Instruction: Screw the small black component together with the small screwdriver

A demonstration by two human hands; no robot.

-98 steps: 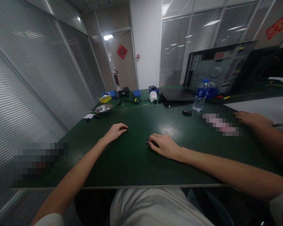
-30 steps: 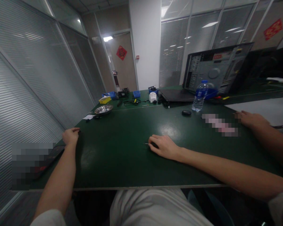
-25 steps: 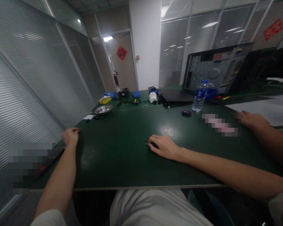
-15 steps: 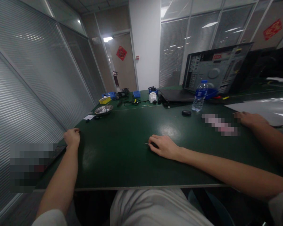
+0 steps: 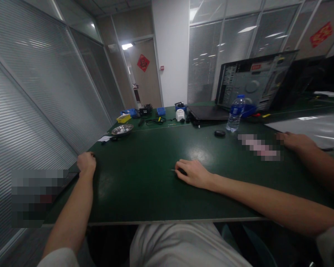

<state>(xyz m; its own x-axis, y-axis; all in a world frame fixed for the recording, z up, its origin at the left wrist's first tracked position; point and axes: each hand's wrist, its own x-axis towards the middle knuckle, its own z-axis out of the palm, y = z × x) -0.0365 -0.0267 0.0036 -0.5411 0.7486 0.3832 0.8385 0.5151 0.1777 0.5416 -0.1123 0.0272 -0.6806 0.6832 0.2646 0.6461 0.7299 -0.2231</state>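
My left hand (image 5: 87,162) rests at the table's left side with its fingers curled. A small dark patch shows by its fingertips, but what it holds, if anything, is hidden. On the middle of the green tabletop (image 5: 139,193) lies my right hand (image 5: 193,173), its thumb and fingers closed around a thin tool (image 5: 173,170). Only the tool's slim, light tip sticks out to the left; the rest is covered by my fingers. Beside my left wrist is a dark flat thing (image 5: 71,178), mostly blurred out.
Another person's hand (image 5: 297,141) lies at the right near a silvery sheet (image 5: 308,128). A water bottle (image 5: 234,115) stands by a black mouse-like object (image 5: 219,133). Further back are a metal dish (image 5: 122,129), a yellow tray (image 5: 124,118), a closed laptop (image 5: 208,113) and a computer case (image 5: 253,83).
My left hand has shifted slightly to the right, and its fingers are more curled in. My right hand and the thin tool have stayed in place.
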